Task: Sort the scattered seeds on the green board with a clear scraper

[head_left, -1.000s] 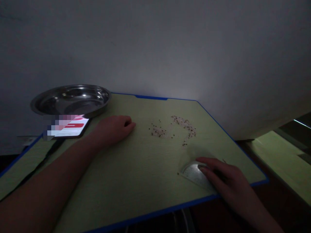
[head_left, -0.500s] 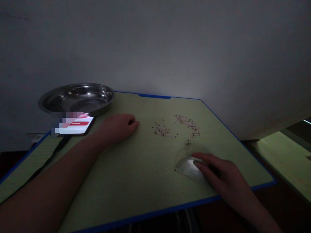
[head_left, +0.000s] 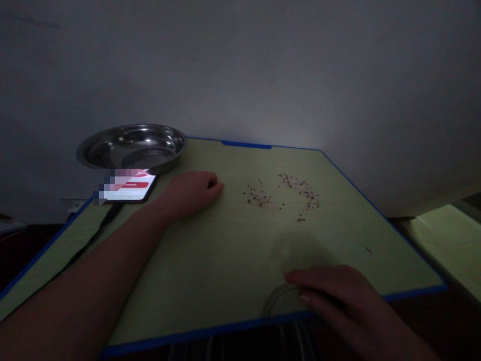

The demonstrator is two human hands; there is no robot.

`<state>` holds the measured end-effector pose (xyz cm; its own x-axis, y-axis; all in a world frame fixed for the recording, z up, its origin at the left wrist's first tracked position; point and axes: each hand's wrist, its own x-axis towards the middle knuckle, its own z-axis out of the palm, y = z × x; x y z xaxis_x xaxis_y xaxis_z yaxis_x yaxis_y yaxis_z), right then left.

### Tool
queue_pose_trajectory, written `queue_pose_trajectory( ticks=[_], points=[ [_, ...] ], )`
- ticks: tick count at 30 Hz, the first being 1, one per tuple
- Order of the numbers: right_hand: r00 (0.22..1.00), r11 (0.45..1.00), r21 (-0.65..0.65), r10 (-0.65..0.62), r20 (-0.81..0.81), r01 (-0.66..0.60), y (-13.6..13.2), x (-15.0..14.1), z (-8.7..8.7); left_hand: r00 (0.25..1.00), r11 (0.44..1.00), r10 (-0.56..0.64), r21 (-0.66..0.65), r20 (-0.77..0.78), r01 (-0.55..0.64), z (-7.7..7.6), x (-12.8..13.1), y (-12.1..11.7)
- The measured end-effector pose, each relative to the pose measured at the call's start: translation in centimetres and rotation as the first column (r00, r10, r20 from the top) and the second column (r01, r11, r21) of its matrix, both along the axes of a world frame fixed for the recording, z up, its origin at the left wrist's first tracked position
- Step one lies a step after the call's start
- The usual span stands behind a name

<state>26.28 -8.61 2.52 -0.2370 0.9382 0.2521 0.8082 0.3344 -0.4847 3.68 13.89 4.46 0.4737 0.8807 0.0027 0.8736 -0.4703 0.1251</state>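
Note:
My right hand [head_left: 343,301] pinches a clear, half-round protractor [head_left: 282,300] between thumb and fingers at the near edge of the table [head_left: 221,271]. The protractor is see-through, and part of it is hidden behind the fingers. Curled into a loose fist, my left hand [head_left: 193,193] rests on the tabletop, with nothing visible in it. To its right lies a small patch of pale grains [head_left: 260,198] mixed with dark specks. A second, curved patch of the same grains [head_left: 303,190] is spread farther right.
A shiny steel basin [head_left: 179,158] stands at the back left. In front of it a lit phone [head_left: 130,192] lies with a black strap [head_left: 98,233] trailing from it. A thin brown scrap [head_left: 368,249] sits at the right. The wall [head_left: 248,70] closes off the back.
My right hand has drawn the protractor toward the near edge, away from the grains. The bright reflection on it is gone. My left hand stays put while the view shifts slightly left.

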Motion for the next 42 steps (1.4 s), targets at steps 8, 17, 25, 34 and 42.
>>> queue_pose_trajectory(
  ticks=[8, 17, 25, 34, 42],
  points=[
    [0.970, 0.963, 0.117, -0.237, -0.058, 0.242, 0.1, 2.3, 0.3, 1.000, 1.000, -0.001, -0.014, 0.004, 0.001, 0.2, 0.0, -0.1],
    [0.976, 0.974, 0.071, -0.215, -0.040, 0.217, 1.1, 1.8, -1.2, 1.000, 0.998, 0.011, -0.061, 0.013, -0.011, 0.5, 0.0, 0.1],
    [0.900, 0.888, 0.172, -0.435, 0.008, 0.428, 2.8, 5.0, -1.6, 0.999, 0.997, 0.015, -0.082, 0.031, -0.013, 0.7, 0.0, 0.0],
    [0.817, 0.816, 0.126, -0.574, 0.056, 0.564, 3.7, 7.7, -1.2, 0.999, 0.998, 0.008, -0.061, 0.044, -0.006, 0.4, -0.2, 0.2],
    [0.906, 0.906, 0.035, -0.422, 0.006, 0.422, 4.8, 4.9, -0.7, 0.999, 0.998, 0.005, -0.065, 0.053, -0.002, 0.4, -0.2, 0.1]
  ],
)
